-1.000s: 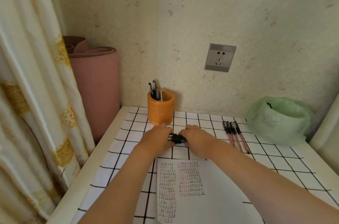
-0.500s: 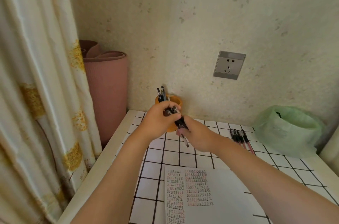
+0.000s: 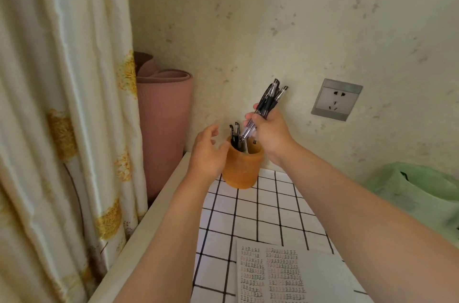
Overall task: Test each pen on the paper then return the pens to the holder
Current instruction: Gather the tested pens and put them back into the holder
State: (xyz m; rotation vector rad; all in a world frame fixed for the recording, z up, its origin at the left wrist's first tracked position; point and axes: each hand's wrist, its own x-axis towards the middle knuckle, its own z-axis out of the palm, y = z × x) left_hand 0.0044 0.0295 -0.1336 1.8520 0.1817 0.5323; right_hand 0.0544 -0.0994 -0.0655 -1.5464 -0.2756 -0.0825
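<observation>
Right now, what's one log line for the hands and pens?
step: pens to holder | right hand: grips bundle of black pens, tips at orange pen holder mouth | left hand: fingers relaxed beside holder

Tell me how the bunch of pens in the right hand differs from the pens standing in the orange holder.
The bunch of pens is gripped in the right hand and slants up to the right; the pens in the holder stand free, nearly upright. Most of the bunch of pens shows above the orange holder, while only the clipped tops of the pens in the holder stick out. Both sets look black-trimmed.
</observation>
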